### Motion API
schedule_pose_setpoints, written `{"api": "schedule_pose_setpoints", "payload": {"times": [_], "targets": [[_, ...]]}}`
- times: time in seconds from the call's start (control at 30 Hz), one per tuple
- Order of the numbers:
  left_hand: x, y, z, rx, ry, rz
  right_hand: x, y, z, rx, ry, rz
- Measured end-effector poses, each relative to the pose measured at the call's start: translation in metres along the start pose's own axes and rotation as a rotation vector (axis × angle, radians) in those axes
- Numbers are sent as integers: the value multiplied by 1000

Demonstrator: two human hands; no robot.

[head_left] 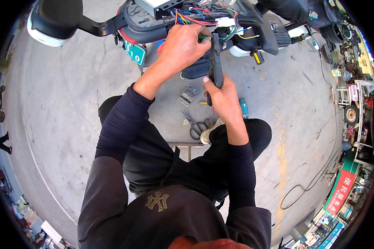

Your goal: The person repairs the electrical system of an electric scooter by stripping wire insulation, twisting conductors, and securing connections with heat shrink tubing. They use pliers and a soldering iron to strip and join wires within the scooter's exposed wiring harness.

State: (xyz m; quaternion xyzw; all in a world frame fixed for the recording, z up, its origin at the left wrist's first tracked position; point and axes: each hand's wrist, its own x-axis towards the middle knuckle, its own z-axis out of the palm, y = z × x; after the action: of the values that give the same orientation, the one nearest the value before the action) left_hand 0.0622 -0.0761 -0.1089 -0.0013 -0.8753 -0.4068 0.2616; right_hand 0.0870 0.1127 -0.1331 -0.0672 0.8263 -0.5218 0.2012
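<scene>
A wide stretch of grey concrete ground (pixel 70 124) fills most of the view, cracked and stained, with a thin cable (pixel 307 186) looping across it at the lower right; at the top stands a scooter (pixel 253 25) with its black body panels opened up, a green plate (pixel 136 52) fixed at its rear and a tangle of coloured wires (pixel 195 18) spilling out of the opening — red, blue, yellow and green among them. The person crouches before it in dark sleeves and dark trousers; the left hand (pixel 180 47) reaches up into the opening with its fingers pinched narrow on a green wire (pixel 203 37), whose free end pokes out just past the fingertips toward the right; the right hand (pixel 222 95) is closed round the dark handles of a pair of pliers (pixel 215 62), held upright so that the head rises to meet the green wire just beside the left fingertips — whether the pliers' head actually bites the wire is too small to tell. On the ground between the knees lie a pair of scissors (pixel 197 126), a small clear packet (pixel 187 95) above them, and a blue-handled tool (pixel 243 107) partly hidden behind the right wrist; market stalls and clutter crowd the right rim.
</scene>
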Motion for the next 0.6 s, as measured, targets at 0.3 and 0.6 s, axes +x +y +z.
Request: {"api": "schedule_pose_setpoints", "payload": {"times": [0.3, 0.6], "targets": [[0, -3, -1, -54, -13, -8, 8, 17, 15, -15, 84, -131], [-1, -7, 0, -91, -160, -115, 28, 35, 14, -37, 37, -209]]}}
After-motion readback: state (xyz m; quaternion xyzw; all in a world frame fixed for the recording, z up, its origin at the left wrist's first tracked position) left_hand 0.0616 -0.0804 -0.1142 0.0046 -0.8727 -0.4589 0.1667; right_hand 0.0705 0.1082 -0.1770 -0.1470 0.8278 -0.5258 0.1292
